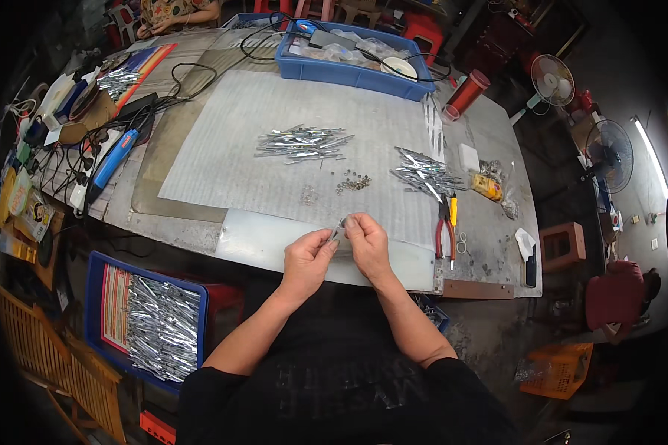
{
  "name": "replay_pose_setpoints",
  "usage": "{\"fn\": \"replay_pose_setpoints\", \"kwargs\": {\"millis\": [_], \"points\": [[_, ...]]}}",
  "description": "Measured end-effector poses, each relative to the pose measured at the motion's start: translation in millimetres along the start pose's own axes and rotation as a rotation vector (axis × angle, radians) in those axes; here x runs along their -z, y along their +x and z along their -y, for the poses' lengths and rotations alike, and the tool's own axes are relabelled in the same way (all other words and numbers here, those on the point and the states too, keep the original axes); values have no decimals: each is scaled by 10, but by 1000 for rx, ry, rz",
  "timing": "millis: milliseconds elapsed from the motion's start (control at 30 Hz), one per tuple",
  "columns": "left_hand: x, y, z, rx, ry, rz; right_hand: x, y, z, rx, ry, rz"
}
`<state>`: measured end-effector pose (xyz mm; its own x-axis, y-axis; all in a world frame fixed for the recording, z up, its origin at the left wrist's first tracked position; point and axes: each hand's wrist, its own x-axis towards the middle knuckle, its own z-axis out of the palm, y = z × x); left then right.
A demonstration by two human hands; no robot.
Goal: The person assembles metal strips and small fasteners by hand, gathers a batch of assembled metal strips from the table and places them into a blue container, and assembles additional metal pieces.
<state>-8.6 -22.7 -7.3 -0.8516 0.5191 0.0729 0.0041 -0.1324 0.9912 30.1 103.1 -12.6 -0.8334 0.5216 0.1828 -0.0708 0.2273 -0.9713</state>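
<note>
Hands meet over the near edge of the table, close together above a clear sheet. Left hand and right hand both pinch one small metal strip between thumb and fingertips, the strip angled up between them. Whether a second small part sits on the strip cannot be told; it is too small.

Farther out, on a ribbed grey mat, lie two heaps of like metal strips: one heap in the middle, another heap to the right. Between them and nearer the hands sits a small cluster of rivets. Red-handled pliers lie right of the right hand, just beside a yellow-handled tool.

At the far edge stands a blue tray holding bags and a tape roll, with black cable looped about it. A copper-coloured can stands right of the tray. A blue-handled tool lies at the left among cables.

Below the table, near left, a blue crate holds many more strips. Another person sits at the far left corner, a further one low at the right.
</note>
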Motion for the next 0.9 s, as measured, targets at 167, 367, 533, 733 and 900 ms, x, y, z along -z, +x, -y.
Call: {"fn": "replay_pose_setpoints", "kwargs": {"millis": [167,367,533,733,900], "points": [[24,11,-21,118,-131,52,12,1,-1,9,64,13],[30,13,66,64,-80,28,-18,-13,97,47,-122,34],[113,80,94,3,-41,-3,120,142,57,19,-201,-20],[209,159,136,-24,72,-83,390,504,12,103,-449,-24],[219,150,238,-80,119,-84,409,674,-75,224,-539,31]]}}
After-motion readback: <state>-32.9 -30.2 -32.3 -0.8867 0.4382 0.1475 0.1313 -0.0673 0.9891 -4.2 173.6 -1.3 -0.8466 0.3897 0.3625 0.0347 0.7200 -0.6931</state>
